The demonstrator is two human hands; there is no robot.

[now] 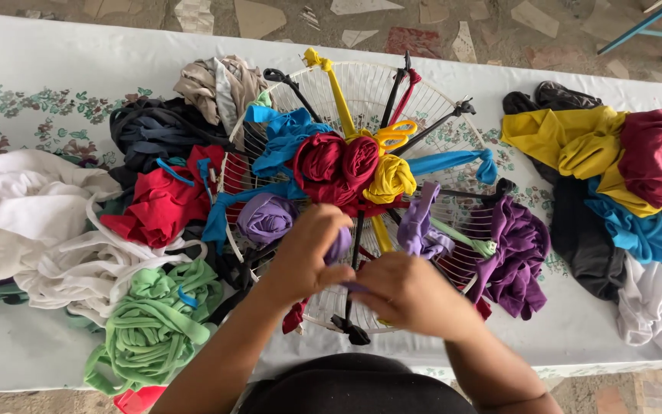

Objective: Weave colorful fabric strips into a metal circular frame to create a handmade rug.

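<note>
Far left: a heap of white cloth (32, 207) lies on the desk (55, 69), which wears a pale covering with a floral band.
Front left: a bundle of green fabric strips (155, 322) sits near the desk's near edge, with a red scrap (138, 399) below it.
Left of centre: a red cloth (158, 203) and dark cloth (151, 126) crowd against the frame's left rim; a beige cloth (216, 84) lies behind them.
Centre: a round white wire frame (362, 84) lies flat, with strips of black, yellow, blue and red tied out to its rim.
On the frame: rolled rosettes sit packed together, 1 lilac (266, 217), dark red ones (339, 165), 1 yellow (390, 179); orange-handled scissors (396, 136) rest just behind the yellow one.
Left hand (308, 249): grip clenched on a purple fabric strip (340, 244), thumb and fingers pinching it just beside the lilac rosette.
Right hand (408, 295): grip closed on the same strip's lower end over the frame's near part; the hand hides the wires beneath.
In the way: a black strip (355, 253) runs between the 2 hands, and loose lilac cloth (421, 226) hangs just right of them.
Right of the frame: a crumpled purple cloth (519, 257) overlaps the rim.
Far right: a pile of yellow, maroon, blue, black and white cloths (614, 184) lies well apart from the hands.
</note>
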